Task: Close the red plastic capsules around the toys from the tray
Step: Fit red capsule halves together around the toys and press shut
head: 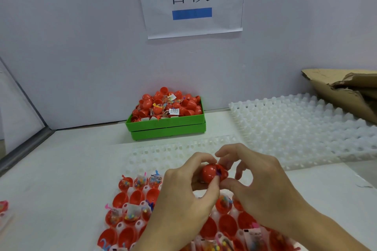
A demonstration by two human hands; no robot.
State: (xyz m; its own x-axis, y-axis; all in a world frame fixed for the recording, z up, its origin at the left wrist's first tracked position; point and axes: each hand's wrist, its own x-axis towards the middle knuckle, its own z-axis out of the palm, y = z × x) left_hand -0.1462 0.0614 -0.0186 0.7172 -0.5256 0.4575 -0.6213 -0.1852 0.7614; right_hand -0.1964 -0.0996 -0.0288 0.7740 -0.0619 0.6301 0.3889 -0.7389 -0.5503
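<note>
A red plastic capsule (212, 173) is held above the white tray (155, 155), its two halves almost together with a bit of purple toy showing at the seam. My left hand (183, 193) grips the left half with curled fingers and thumb. My right hand (261, 185) pinches the right half. Below my hands the tray holds several open red capsule halves (133, 197), some with bagged toys (130, 213) of coloured beads in them.
A green bin (167, 126) heaped with red capsules stands at the back by the wall. A second white tray (302, 128) lies at the right, with torn cardboard (344, 89) behind it. A small red item (3, 206) sits at the left edge.
</note>
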